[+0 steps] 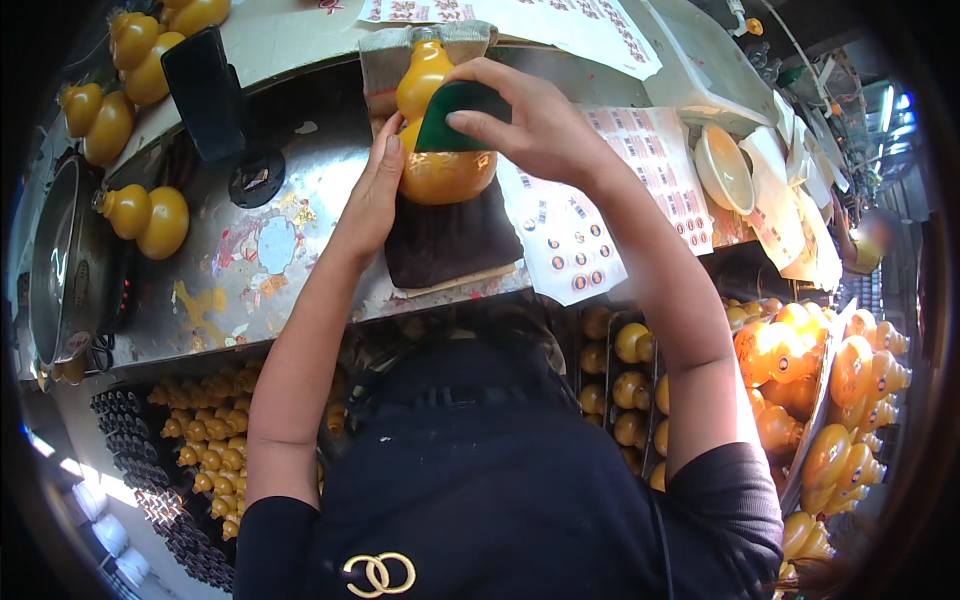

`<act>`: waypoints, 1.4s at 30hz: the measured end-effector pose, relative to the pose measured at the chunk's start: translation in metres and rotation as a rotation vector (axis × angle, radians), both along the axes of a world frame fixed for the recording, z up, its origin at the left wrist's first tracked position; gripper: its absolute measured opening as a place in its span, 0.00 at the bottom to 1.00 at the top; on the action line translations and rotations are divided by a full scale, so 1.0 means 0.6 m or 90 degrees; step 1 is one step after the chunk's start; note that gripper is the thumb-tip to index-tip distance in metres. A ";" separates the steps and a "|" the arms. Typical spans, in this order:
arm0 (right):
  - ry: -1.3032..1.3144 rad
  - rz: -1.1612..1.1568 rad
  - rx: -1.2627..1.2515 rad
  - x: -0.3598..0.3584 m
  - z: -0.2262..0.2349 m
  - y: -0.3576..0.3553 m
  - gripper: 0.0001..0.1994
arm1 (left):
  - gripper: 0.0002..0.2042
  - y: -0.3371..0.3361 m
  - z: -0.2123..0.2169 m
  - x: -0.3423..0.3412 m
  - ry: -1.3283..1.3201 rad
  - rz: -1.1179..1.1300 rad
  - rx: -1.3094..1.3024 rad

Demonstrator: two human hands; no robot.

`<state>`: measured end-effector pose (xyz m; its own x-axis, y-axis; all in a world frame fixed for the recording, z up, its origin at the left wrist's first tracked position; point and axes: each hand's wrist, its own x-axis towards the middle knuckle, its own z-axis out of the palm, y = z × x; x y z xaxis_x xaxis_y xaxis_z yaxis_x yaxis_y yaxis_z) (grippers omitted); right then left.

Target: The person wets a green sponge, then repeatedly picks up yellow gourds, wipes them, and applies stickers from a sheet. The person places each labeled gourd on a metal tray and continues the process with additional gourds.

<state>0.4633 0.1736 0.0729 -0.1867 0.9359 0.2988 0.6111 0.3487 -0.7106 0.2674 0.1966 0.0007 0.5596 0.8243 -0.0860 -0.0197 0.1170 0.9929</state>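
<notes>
Head view: from my end I have both bare hands on one yellow gourd-shaped bottle (445, 182), which sits at the middle of the workbench (335, 245), its narrow neck pointing away from the wearer. Its wide lower end is over a dark cloth (455, 245), and a pale cloth (383, 62) shows beyond, around the neck. The right hand (540, 125) pinches a green flexible piece (462, 108) between thumb and fingers, and I see that piece laid across the bottle's waist and the upper part of its wide end. The left hand (374, 195) is set against the bottle's left side, thumb up and fingers partly hidden; I cannot tell how far it closes around the bottle. Just right of the dark cloth I make out a white sticker sheet (560, 225) with round labels, overlapping a pinkish printed sheet (650, 150), with a pale bowl (724, 168) tilted beyond them. On my left, a dark phone (203, 95) is propped on a round base (257, 180), a spare yellow gourd (150, 218) lies nearer the edge, and a large round pan (62, 255) stands beside it. Below bench level I see many more gourds (215, 450) on the left, and glossy orange ones (785, 345) in sunlight on the right.
</notes>
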 end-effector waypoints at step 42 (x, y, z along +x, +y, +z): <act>0.945 -0.237 -0.134 0.115 -0.064 -0.141 0.08 | 0.41 -0.014 -0.026 -0.002 0.105 0.025 0.331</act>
<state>0.5322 0.0887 0.0343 0.3942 0.9082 -0.1404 -0.6391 0.1611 -0.7521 0.2661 0.1880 -0.0151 0.5415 0.8014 0.2540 0.1468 -0.3876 0.9101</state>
